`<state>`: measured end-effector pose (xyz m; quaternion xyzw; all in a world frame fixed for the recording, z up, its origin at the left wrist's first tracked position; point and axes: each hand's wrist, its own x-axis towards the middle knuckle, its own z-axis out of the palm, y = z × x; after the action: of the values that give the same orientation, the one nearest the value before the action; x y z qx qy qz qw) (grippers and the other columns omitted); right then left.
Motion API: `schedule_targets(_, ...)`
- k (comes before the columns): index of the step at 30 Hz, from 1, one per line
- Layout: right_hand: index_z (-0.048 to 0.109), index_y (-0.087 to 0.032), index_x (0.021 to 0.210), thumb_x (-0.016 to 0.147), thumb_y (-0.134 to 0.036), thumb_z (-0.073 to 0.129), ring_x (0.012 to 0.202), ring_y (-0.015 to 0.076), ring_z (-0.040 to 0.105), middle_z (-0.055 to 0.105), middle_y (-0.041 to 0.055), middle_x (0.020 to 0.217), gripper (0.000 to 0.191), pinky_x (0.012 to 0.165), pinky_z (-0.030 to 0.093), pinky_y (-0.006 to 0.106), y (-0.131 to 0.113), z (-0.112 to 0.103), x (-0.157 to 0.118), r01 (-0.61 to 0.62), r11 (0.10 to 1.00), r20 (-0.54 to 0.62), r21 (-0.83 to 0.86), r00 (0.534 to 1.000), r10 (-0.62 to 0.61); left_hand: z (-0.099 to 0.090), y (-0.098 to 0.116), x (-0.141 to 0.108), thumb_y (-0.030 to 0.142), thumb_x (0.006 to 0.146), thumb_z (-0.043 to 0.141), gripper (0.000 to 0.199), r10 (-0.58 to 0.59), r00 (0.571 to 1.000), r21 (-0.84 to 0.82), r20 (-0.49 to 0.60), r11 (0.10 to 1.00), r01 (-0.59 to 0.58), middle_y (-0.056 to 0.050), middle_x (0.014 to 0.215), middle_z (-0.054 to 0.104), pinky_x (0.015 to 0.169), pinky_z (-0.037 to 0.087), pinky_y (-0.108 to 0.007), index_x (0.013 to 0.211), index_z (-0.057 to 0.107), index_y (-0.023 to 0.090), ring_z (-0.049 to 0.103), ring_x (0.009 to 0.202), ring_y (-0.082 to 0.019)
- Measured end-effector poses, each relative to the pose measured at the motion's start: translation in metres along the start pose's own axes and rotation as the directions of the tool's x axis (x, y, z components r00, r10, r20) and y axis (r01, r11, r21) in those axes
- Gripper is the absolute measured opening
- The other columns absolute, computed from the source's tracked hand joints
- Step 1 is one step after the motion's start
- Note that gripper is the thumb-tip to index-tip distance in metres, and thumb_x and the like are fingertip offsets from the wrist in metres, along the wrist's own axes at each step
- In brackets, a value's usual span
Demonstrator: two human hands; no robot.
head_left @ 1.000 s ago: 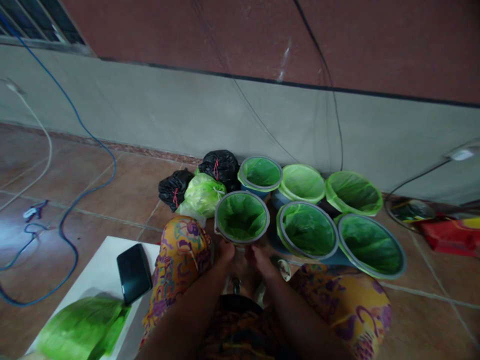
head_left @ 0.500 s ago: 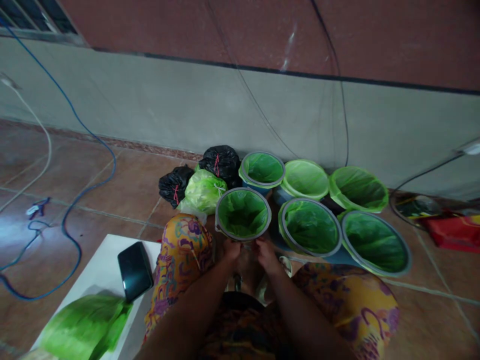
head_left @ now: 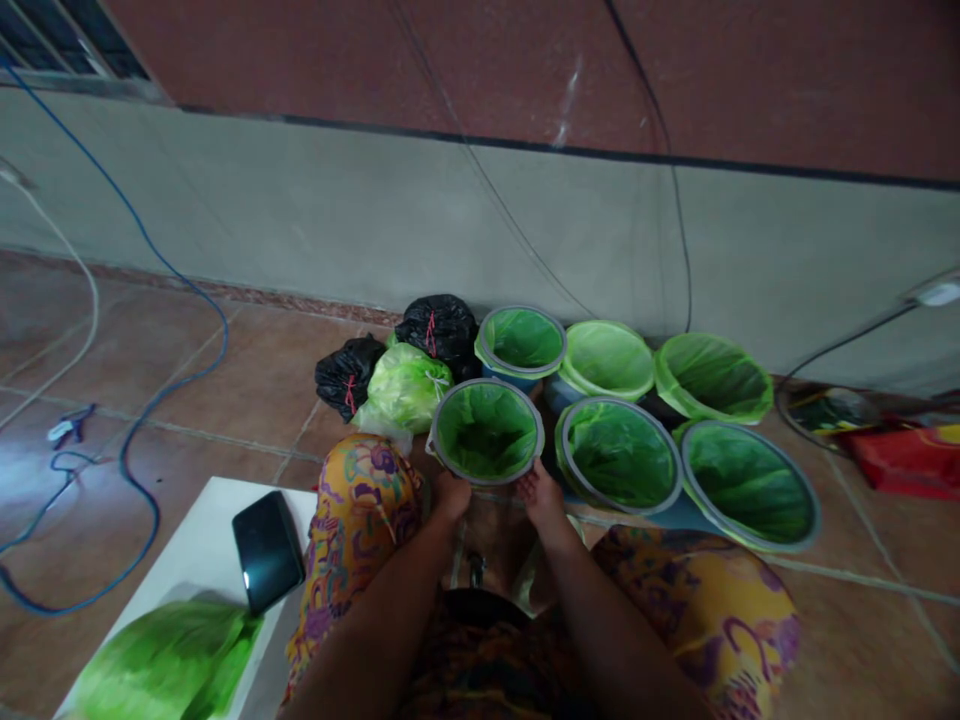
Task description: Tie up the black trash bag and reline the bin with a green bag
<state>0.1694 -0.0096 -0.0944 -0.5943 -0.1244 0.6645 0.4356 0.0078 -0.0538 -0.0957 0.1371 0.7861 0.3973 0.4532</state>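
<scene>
A round bin with a grey rim [head_left: 541, 438], lined with a green bag, stands between my knees. My left hand [head_left: 452, 494] is at its near left side, below the rim, with the fingers mostly hidden. On the near right side my right hand [head_left: 540, 492] touches the bin, its fingers apart and stretched along the wall just under the rim. The green liner [head_left: 480, 425] is spread inside, with its middle dark. Close on the right is another lined bin with a grey rim [head_left: 679, 462].
Several more green-lined bins [head_left: 814, 515] stand to the right and behind. Tied black bags [head_left: 437, 330] and a green bag [head_left: 409, 385] lie at the left. A white stool [head_left: 202, 530] holds a phone [head_left: 268, 550] and green bags [head_left: 165, 660]. A blue cable [head_left: 142, 430] crosses the floor.
The bin has shifted slightly to the right, towards the neighbouring bins. My hands have moved from its near edge apart to its two sides, and the right fingers have spread.
</scene>
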Motion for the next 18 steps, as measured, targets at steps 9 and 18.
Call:
schedule_targets(9, 0.06, -0.021, 0.071, 0.078, -0.028, 0.064, 0.058, 0.0142, 0.061, 0.066, 0.0004, 0.064, 0.011, 0.056, 0.049, 0.025, 0.026, 0.002, -0.03, -0.168, 0.986, 0.098, 0.01, 0.981, 0.167, -0.018, 0.02, 0.012, 0.02, 0.077, 0.06, 0.013, 0.052, 0.973, 0.145, -0.225, 0.989, -0.019, -0.014, 0.098, 0.07, 0.072, 0.047, -0.027, 0.086, 0.067, 0.014, 0.065, 0.095, -0.023)
schedule_targets(18, 0.055, -0.022, 0.073, 0.081, -0.031, 0.06, 0.054, 0.0113, 0.059, 0.063, -0.0042, 0.059, 0.013, 0.055, 0.049, 0.021, 0.009, 0.003, -0.006, -0.062, 0.994, -0.044, 0.087, 0.997, 0.066, -0.008, 0.014, 0.002, 0.034, 0.09, 0.042, 0.033, 0.076, 0.979, 0.251, -0.192, 0.968, -0.026, -0.017, 0.095, 0.069, 0.067, 0.047, -0.028, 0.091, 0.065, 0.01, 0.067, 0.085, -0.023)
